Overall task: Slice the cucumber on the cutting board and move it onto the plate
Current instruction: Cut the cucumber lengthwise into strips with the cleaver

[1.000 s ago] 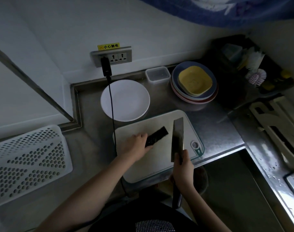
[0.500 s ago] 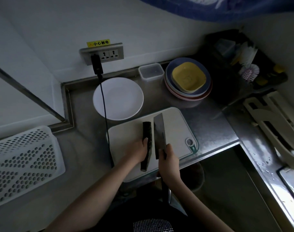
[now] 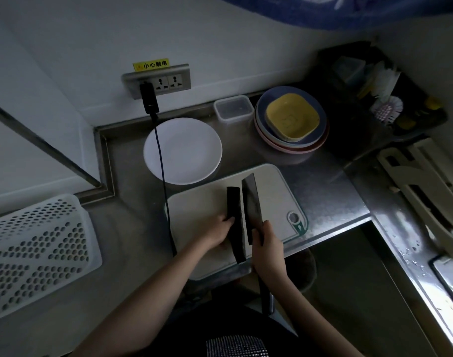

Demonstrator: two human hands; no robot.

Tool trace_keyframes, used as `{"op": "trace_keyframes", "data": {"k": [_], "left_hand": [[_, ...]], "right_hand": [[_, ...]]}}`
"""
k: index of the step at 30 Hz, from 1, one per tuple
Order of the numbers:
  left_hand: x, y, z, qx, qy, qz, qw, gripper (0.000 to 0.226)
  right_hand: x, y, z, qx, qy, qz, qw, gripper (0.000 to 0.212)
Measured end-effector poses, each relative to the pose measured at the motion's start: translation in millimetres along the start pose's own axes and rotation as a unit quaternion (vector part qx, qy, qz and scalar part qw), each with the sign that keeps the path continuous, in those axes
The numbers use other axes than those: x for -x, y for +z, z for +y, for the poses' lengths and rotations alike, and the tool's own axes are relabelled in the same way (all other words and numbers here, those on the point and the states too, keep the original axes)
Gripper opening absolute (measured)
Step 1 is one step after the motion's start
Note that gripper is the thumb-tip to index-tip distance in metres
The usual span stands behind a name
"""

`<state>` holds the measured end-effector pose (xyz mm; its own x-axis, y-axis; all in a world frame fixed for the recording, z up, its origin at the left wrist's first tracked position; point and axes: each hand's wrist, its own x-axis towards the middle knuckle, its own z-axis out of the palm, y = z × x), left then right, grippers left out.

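A dark cucumber (image 3: 235, 217) lies lengthwise on the white cutting board (image 3: 202, 207), pointing away from me. My left hand (image 3: 218, 231) holds its left side near the middle. My right hand (image 3: 268, 249) grips the handle of a cleaver (image 3: 251, 202), whose blade stands just right of the cucumber and parallel to it. The white plate (image 3: 192, 148) sits empty behind the board, to the left.
A black cable (image 3: 161, 161) runs from the wall socket (image 3: 157, 79) over the plate's left rim and past the board. A white perforated basket (image 3: 32, 251) lies at left. A clear box (image 3: 233, 109) and stacked coloured plates (image 3: 291, 122) stand at the back right. The counter edge drops off right of the board.
The cucumber was turned from slanting across the board to lying lengthwise. The cleaver moved left from the board's right side and now stands close beside the cucumber.
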<state>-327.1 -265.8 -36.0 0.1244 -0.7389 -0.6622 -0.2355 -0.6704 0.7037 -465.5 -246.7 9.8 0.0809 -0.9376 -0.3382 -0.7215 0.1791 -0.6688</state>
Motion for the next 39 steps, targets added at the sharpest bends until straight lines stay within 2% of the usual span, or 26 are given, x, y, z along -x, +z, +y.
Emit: {"op": "trace_keyframes", "data": {"k": [6,17,23,35,39], "left_hand": [[-3.7,1.7,-5.1,0.071,0.011,0.033,0.997,0.011],[-0.9,3.9,-4.3,0.129,-0.018,0.015,0.991,0.008],[2.1,5.8,-1.3,0.172,-0.026,0.010,0.985,0.028],[5.7,6.0,0.0,0.217,-0.049,0.004,0.975,0.026],[6.7,4.6,0.8,0.212,-0.052,0.004,0.976,0.016]], "right_hand": [[4.8,3.9,-2.6,0.015,-0.003,-0.025,1.000,0.011],[7.2,6.4,-11.0,0.031,-0.013,-0.025,0.999,0.013],[8.5,6.0,-15.9,0.048,-0.014,-0.033,0.998,0.013],[11.3,15.6,-21.4,0.068,0.000,-0.026,0.997,0.010],[10.7,15.7,-22.6,0.073,-0.001,-0.028,0.997,0.011]]}}
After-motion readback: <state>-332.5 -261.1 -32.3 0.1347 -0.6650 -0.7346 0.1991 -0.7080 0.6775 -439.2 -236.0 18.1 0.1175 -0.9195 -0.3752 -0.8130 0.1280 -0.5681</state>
